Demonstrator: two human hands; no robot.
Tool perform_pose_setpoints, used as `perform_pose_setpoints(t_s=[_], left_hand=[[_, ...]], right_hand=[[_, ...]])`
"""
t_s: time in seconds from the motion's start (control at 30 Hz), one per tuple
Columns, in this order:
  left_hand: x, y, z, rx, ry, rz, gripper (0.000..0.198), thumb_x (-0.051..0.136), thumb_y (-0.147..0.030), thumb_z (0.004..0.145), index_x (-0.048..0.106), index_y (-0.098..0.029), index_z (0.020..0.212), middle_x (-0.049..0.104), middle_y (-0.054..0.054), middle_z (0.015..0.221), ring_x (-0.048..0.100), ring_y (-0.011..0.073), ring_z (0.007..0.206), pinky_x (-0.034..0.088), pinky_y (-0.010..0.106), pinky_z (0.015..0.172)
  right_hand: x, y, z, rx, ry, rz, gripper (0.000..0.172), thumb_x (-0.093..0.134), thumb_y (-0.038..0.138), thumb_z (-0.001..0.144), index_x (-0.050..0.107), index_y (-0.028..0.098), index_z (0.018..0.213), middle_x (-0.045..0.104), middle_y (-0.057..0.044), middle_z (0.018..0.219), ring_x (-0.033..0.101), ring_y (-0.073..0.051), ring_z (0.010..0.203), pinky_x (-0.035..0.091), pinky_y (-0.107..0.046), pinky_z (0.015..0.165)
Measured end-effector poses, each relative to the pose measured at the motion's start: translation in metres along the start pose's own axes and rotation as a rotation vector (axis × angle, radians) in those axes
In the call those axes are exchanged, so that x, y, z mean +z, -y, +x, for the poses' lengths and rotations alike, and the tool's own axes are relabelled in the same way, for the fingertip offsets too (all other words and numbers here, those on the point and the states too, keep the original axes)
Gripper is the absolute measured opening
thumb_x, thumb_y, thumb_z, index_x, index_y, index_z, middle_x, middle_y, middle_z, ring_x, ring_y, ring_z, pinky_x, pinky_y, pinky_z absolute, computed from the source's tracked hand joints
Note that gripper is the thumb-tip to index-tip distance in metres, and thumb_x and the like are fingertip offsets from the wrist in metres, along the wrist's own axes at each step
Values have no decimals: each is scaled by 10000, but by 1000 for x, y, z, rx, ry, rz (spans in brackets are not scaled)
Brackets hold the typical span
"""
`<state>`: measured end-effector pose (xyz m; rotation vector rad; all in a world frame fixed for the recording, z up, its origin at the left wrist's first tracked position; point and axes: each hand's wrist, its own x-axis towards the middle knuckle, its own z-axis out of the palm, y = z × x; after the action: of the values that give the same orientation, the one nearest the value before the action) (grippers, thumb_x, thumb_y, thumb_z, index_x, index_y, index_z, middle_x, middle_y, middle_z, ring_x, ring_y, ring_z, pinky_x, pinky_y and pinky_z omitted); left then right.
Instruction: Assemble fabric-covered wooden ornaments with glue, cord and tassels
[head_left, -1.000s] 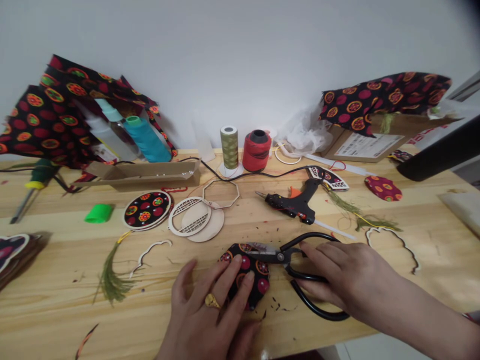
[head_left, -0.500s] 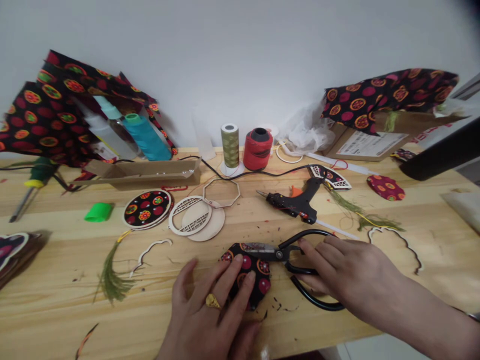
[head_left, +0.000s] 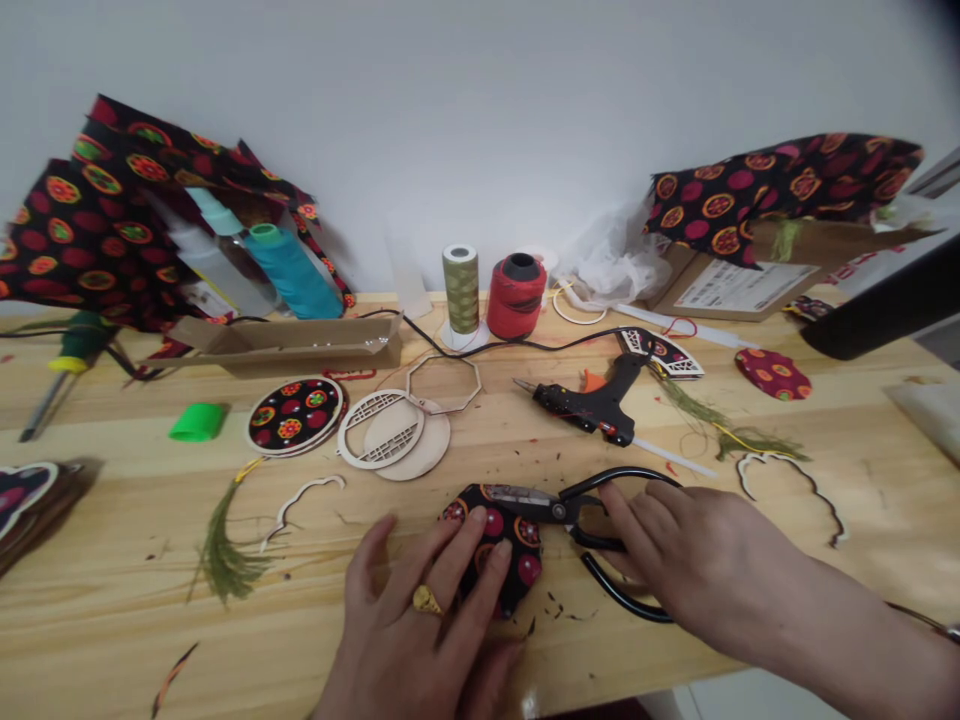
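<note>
A dark fabric piece with a red and orange fruit print point(head_left: 523, 537) lies on the wooden table under the fingers of my left hand point(head_left: 427, 600). Those fingers are spread and lie flat on it, and one wears a gold ring point(head_left: 426, 600). My right hand point(head_left: 697, 560) is closed around the black handles of a pair of scissors point(head_left: 559, 508). The blades lie over the fabric's upper edge and look nearly together. Part of the fabric is hidden beneath my left hand. Small dark scraps point(head_left: 556, 607) are scattered just right of it.
Behind the scissors lies a black glue gun point(head_left: 592, 402). Wooden rings point(head_left: 382, 430) and a fabric-covered disc point(head_left: 294, 415) sit left of it. Spools of green point(head_left: 460, 292) and red thread point(head_left: 516, 297) stand by the wall. A green tassel point(head_left: 229, 545) is at the left.
The scissors' handles and my right hand have shifted very slightly. My left hand and the fabric piece stay in place.
</note>
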<state>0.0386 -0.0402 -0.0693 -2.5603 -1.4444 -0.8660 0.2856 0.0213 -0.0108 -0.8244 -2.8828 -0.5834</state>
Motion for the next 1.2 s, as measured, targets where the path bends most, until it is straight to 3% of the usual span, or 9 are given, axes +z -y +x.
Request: perform_pose_setpoints(t_s=[0.2,0.3,0.43,0.6,0.83,1.0,1.1,1.2], left_hand=[[-7,1,1,11,72,4,339,568,-255,859,635,-212,1189,632,96,1309,537,263,1188,219,543,1107],[-8,2,1,48,96,23,368,584,-250,849,626,-209,1212,627,99,1317,531,261,1193,208,530,1112],[-6,0,1,-13,65,-11,344,569,-245,857,633,-227,1195,641,88,1297,531,256,1191,222,549,1102],[-6,-2,1,-24,55,-28,329,551,-235,869,637,-225,1186,636,100,1299,528,258,1193,234,561,1091],[-6,-3,0,-48,56,-53,357,583,-264,854,632,-245,1207,638,79,1300,543,268,1189,220,577,1103],[-5,-3,0,-49,45,-47,367,585,-260,848,634,-243,1212,640,79,1301,555,278,1174,215,585,1103],[-6,-4,0,-50,33,-49,367,569,-243,854,633,-247,1215,650,76,1285,557,272,1167,217,577,1101],[-4,-3,0,-48,26,-50,358,556,-259,860,636,-244,1209,652,79,1279,557,277,1163,225,580,1091]], right_hand=[[-2,6,1,-14,69,-20,225,436,0,705,579,172,733,593,-66,558,512,-208,426,272,-331,377],[2,5,0,95,92,155,158,497,66,781,567,189,710,613,-33,564,556,-184,422,322,-303,367],[10,1,-11,404,127,465,153,574,256,873,573,199,731,629,16,545,624,-137,451,431,-223,432],[10,-1,-27,464,44,280,263,444,307,920,595,190,740,647,-29,538,633,-192,425,422,-275,408],[-5,2,-31,539,62,316,281,382,288,964,625,163,901,698,-69,717,691,-218,614,539,-327,534],[-13,6,-3,514,-83,387,205,460,184,946,664,167,940,689,-107,946,644,-233,841,550,-366,723],[-12,13,29,458,-163,568,160,542,118,901,678,186,851,682,-66,855,577,-205,813,517,-343,746],[-5,19,57,402,-107,631,138,595,102,871,677,186,799,658,-50,784,525,-202,802,473,-339,750]])
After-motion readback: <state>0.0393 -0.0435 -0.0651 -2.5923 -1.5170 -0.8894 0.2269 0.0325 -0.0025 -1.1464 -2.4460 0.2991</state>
